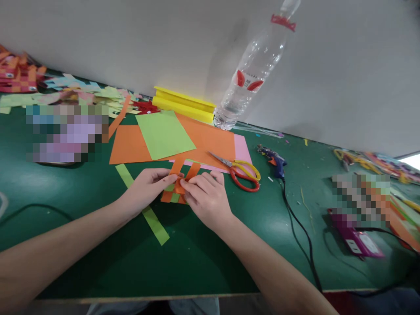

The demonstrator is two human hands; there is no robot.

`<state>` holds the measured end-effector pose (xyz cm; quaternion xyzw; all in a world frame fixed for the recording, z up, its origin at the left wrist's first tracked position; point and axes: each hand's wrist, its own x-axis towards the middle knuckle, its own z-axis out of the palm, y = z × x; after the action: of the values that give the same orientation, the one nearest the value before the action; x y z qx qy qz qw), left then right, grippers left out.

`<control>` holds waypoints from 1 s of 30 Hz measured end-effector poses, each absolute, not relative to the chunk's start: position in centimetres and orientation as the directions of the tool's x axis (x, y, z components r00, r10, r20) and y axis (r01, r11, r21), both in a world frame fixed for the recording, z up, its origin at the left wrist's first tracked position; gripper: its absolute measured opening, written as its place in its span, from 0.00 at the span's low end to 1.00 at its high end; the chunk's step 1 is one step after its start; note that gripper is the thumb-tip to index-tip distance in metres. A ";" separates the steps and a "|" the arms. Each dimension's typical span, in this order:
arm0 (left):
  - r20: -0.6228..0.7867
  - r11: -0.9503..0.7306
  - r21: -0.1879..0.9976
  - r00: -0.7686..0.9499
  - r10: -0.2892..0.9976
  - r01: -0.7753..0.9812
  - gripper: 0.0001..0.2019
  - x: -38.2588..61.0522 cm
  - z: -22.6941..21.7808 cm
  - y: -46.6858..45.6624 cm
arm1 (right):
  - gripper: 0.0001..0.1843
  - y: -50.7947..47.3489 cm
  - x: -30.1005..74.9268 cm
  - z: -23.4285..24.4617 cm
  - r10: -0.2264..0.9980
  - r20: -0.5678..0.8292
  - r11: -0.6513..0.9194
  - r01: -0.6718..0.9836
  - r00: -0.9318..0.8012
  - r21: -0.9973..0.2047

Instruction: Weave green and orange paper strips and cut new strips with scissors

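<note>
Between my hands is a small woven piece of orange and green paper strips (175, 198), with two orange strip ends standing up from its far side. My left hand (149, 188) pinches its left part between thumb and fingers. My right hand (208, 197) is closed on the right part, fingertips pressed on the orange strips at the middle. The fingers hide some of the weave. Under my left wrist lies a loose light-green paper strip (156, 225) on the green table. Just beyond my right hand, scissors (244, 175) with red and yellow handles rest partly on paper sheets.
Orange sheets (210, 135) and a green sheet (166, 133) lie beyond my hands. A leaning plastic bottle (241, 83) and folded yellow paper (183, 105) stand by the wall. Right are a blue glue gun (275, 162) with its cord and a purple box (356, 238). Paper scraps (108, 98) lie left.
</note>
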<state>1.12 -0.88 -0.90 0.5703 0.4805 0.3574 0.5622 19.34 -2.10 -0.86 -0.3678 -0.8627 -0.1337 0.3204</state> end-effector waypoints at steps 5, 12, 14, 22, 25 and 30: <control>-0.152 0.114 0.984 0.302 0.941 0.140 0.15 1.2 -1.0 -0.9 | 0.08 -2.3 19.3 -0.7 0.553 0.632 0.690 0.723 -0.542 0.017; -0.127 0.068 0.972 0.259 0.957 0.226 0.14 1.2 -0.5 -1.0 | 0.08 -2.2 19.5 0.3 0.717 0.642 0.612 0.686 -0.271 -0.394; -0.127 0.059 0.966 0.264 0.956 0.250 0.13 1.2 -0.3 -1.0 | 0.14 -1.7 19.8 0.6 0.793 0.598 0.517 0.649 -0.116 -0.559; -0.113 0.040 0.976 0.337 0.935 0.216 0.14 1.3 -0.5 -1.2 | 0.20 -0.2 21.1 1.4 0.976 0.058 0.146 0.438 -0.208 -0.887; -0.105 0.009 0.972 0.397 0.912 0.236 0.14 1.4 -0.3 -1.3 | 0.15 -0.3 21.3 1.6 0.920 -0.098 0.024 0.306 -0.379 -0.952; -0.072 -0.082 0.935 0.410 0.909 0.345 0.14 1.3 0.1 -1.5 | 0.15 -0.5 21.3 1.3 0.848 -0.204 -0.130 0.181 -0.490 -0.975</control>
<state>1.32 -1.48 0.05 0.6781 0.4625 0.2849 0.4951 21.32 -0.53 1.27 -0.4271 -0.6022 0.6184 0.2694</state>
